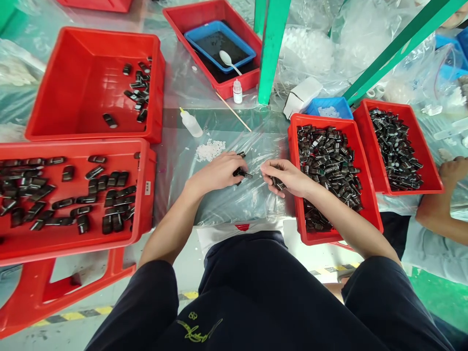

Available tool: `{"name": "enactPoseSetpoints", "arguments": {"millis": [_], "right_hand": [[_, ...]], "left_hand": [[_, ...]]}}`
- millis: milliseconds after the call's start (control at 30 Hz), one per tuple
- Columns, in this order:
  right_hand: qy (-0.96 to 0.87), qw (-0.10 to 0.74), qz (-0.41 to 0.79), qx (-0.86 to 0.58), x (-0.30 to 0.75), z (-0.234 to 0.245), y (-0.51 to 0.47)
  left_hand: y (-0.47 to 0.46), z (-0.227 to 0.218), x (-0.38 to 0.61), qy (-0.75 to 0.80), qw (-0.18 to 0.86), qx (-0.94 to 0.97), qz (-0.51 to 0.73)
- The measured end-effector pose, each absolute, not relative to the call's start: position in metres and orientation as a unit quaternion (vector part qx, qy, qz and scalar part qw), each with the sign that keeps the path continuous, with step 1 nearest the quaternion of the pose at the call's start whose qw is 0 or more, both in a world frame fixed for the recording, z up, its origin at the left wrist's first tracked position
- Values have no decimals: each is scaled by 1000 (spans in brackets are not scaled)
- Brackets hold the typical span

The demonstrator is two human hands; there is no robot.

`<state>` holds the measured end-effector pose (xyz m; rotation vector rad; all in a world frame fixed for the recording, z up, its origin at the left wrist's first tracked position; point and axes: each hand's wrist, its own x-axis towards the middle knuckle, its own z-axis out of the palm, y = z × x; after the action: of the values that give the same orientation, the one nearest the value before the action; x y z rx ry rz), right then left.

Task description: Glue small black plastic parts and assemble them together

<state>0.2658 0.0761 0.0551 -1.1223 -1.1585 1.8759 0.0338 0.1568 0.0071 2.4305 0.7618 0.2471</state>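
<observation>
My left hand [219,171] is closed around a few small glossy black parts [241,172] above the plastic-covered table [219,209]. Just to its right my right hand [281,175] has its thumb and forefinger pinched together, and more black parts [278,183] sit in its curled fingers. Whether a tiny piece lies in the pinch I cannot tell. Beside my left hand is a pile of small white pieces [211,150]. Past my right forearm stands a red bin [373,222] heaped with the same black parts.
Two red bins, an upper one [73,83] and a lower one [146,209], hold black parts at left. A squeeze bottle [191,123], a thin stick [234,112] and a small bottle [237,92] lie ahead. Green posts [272,53] rise behind. Another person's arm [444,204] is at right.
</observation>
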Motion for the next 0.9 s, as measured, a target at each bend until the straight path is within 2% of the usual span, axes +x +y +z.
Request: {"name": "enactPoseSetpoints", "arguments": {"millis": [167,433,700,900], "right_hand": [[-460,338,691,-443,264,51,75],[-535,355,552,-531,257,40,66],[-669,334,393,-535,266,47,67],[-722,317,341,-512,273,48,71]], "left_hand": [[156,10,36,288,287,908,101],[148,32,37,293,392,799,350],[140,26,46,285,402,777,391],[138,21,51,284,391,771,416]]}}
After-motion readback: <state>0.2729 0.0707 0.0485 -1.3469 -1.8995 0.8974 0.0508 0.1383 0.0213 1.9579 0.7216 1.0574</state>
